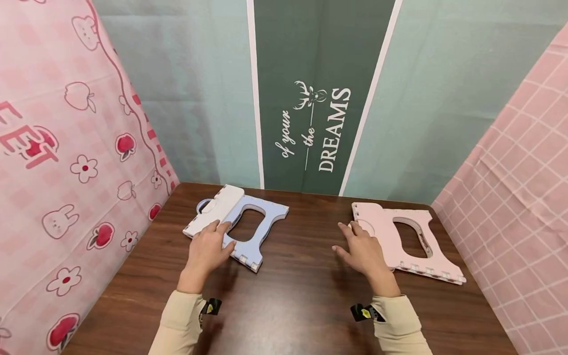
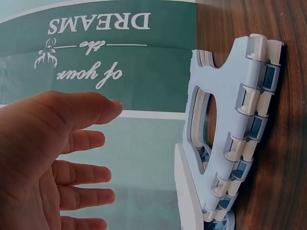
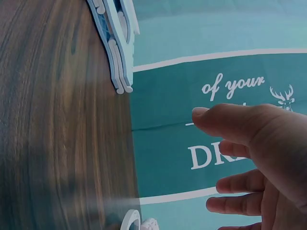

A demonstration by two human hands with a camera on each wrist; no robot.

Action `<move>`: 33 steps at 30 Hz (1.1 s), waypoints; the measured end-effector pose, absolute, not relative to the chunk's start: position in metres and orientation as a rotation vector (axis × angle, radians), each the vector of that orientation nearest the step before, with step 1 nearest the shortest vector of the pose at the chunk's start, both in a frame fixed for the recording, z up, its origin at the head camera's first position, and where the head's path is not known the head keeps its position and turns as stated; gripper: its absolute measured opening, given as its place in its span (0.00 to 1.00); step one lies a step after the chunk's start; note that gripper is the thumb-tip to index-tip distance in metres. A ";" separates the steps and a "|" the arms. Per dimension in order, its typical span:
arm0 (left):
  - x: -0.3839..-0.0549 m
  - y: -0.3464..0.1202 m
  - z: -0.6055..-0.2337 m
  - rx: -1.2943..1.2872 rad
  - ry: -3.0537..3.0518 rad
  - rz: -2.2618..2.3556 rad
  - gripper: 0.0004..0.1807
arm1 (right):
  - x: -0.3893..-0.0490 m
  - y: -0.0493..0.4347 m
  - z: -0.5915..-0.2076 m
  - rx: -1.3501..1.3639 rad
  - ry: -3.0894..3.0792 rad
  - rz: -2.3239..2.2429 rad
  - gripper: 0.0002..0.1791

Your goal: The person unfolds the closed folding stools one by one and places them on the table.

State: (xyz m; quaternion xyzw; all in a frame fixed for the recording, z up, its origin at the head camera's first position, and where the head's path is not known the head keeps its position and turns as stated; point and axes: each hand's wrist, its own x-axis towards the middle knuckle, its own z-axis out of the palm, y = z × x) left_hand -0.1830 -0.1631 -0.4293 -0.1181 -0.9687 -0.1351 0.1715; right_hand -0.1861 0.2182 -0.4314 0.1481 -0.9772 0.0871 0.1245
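On the left of the table lies a blue and white folding step stool (image 1: 255, 241), folded flat, with a loop handle at its far left. My left hand (image 1: 208, 249) is over its near side, fingers extended; in the left wrist view a gap shows between the hand (image 2: 38, 158) and the stool (image 2: 225, 110). A pink folding step stool (image 1: 390, 236), also folded flat, lies at the right. Beside its left edge my right hand (image 1: 366, 254) hovers with fingers spread, holding nothing. Only a bit of the pink stool's handle (image 3: 128, 221) shows in the right wrist view.
Both stools rest on a dark brown wooden table (image 1: 288, 296). A green cloth with printed lettering (image 1: 335, 130) hangs behind it. Pink patterned cloths hang at the left (image 1: 102, 197) and right (image 1: 514, 197) sides.
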 end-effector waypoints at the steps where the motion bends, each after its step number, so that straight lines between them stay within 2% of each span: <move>1: -0.183 -0.163 -0.430 -0.336 -2.748 -0.390 0.28 | -0.186 0.218 -0.432 0.429 -2.853 0.256 0.36; 33: -0.193 -0.198 -0.459 -0.319 -2.796 -0.515 0.29 | -0.186 0.180 -0.457 0.536 -2.882 0.432 0.38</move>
